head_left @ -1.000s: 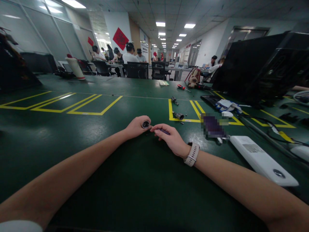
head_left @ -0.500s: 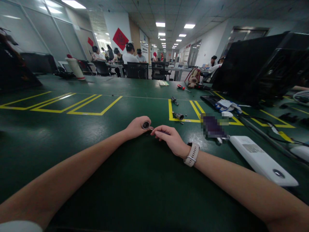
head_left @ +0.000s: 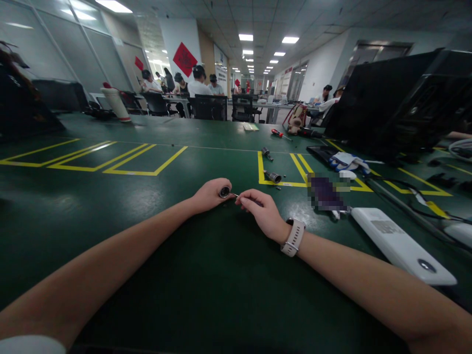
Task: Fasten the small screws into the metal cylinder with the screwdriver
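Note:
Both my forearms rest on a dark green table (head_left: 206,290). My left hand (head_left: 208,194) is closed around a small round metal part (head_left: 224,191), its open end facing me. My right hand (head_left: 262,213), with a pale watch (head_left: 293,237) on the wrist, pinches a thin purple-handled screwdriver (head_left: 254,201). The tool's metal tip points left and reaches the metal part. The two hands are almost touching.
Yellow tape boxes (head_left: 110,157) mark the table. Two small metal cylinders (head_left: 273,176) lie beyond my hands, and a red screwdriver (head_left: 278,132) lies farther back. A white device (head_left: 400,246), cables, gloves (head_left: 346,160) and black cases (head_left: 398,98) are at the right. Several people sit at far tables.
My right hand has drawn back a little to the right and rolled its fingers on the screwdriver. The left hand and the metal part have stayed nearly still.

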`<move>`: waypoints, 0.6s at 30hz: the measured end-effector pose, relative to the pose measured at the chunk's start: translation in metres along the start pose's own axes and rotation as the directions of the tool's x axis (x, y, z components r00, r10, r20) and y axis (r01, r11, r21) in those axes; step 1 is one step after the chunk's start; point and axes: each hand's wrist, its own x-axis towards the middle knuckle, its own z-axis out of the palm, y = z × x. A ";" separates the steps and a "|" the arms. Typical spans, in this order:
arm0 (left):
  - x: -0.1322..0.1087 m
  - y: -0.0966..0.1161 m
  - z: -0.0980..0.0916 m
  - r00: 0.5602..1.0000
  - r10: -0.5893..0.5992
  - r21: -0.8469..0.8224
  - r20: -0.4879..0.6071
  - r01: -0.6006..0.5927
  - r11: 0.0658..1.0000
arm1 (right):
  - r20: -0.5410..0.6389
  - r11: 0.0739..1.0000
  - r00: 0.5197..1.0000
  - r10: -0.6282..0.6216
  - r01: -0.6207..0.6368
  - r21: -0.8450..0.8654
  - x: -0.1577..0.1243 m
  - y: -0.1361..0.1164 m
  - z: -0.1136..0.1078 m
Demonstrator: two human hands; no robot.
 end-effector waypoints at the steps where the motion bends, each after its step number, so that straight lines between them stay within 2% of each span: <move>1: 0.000 0.000 0.000 1.000 0.006 0.001 0.003 -0.006 1.000 | 0.004 1.000 1.000 0.011 -0.011 -0.006 0.000 0.000 0.000; 3: 0.000 0.000 0.000 1.000 0.015 0.000 -0.002 -0.015 1.000 | 0.025 0.999 0.999 0.047 -0.048 0.026 0.002 0.002 0.000; 9: 0.000 -0.003 0.001 0.993 -0.016 -0.074 -0.116 0.007 0.997 | 0.066 0.936 0.987 0.145 -0.158 0.315 0.006 0.007 -0.001; 14: 0.000 -0.003 0.001 0.990 -0.003 -0.220 -0.140 -0.029 0.975 | 0.107 0.922 0.983 0.148 -0.176 0.345 0.006 0.005 -0.001; 18: 0.000 -0.003 0.001 0.989 -0.006 -0.143 -0.149 -0.016 0.990 | 0.090 0.936 0.990 0.112 -0.135 0.325 0.004 0.005 -0.001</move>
